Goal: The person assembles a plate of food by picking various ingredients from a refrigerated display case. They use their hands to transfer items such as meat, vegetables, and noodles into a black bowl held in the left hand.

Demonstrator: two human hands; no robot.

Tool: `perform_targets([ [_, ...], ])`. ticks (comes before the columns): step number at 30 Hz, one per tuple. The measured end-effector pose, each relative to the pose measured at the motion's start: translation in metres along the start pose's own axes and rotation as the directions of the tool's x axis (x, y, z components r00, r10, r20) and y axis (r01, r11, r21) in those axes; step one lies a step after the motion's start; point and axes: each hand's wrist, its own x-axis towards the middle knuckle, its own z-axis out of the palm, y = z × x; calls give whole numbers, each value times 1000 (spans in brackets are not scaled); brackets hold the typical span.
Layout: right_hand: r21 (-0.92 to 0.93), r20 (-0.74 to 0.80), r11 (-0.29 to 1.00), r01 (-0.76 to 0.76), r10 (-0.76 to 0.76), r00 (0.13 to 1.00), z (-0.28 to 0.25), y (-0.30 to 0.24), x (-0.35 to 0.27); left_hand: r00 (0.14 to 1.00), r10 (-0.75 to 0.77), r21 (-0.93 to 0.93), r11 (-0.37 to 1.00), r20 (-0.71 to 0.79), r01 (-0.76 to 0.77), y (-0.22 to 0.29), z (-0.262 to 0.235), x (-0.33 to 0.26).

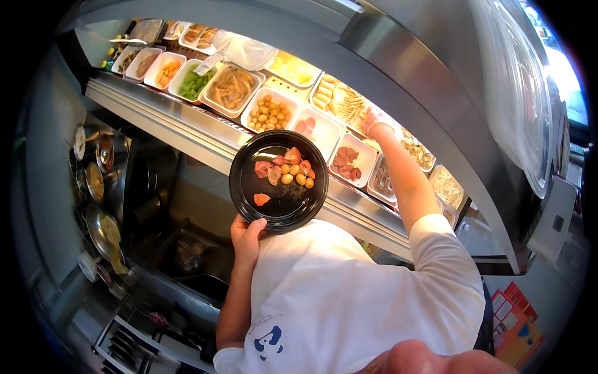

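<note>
A round black bowl (283, 210) is tilted toward me in my left hand (248, 238), the thumb over its near rim and the other fingers mostly hidden beneath. Reddish raw meat pieces (274, 176), several small yellow-brown balls (286, 179) and an orange piece (261, 199) lie inside. My right arm stretches into a lit food case. There my right hand (377, 126) is at the pale stick-like food (351, 107), its fingers too small and blurred to read. Nearer me are dark red meat slices (346, 161) and a mostly bare white tray (325, 133).
Along the case stand trays of small balls (269, 113), brown strips (233, 87), green vegetables (195, 82) and orange pieces (167, 73). A metal ledge (187, 135) runs before them. The curved case frame (398, 81) arches overhead. Pans (99, 227) hang at left.
</note>
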Motion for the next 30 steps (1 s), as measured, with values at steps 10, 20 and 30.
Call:
perform_targets([
  [10,555,-226,820,141,-15,974,21,66,10,999,-45,-45,998,25,46,0,2,5],
  [20,857,-318,401,324,-84,944,-24,65,-70,993,-73,-36,996,92,77,-6,0,22],
  [30,977,-20,181,116,-458,889,-44,-88,-240,990,-114,99,990,88,105,-15,-13,36],
])
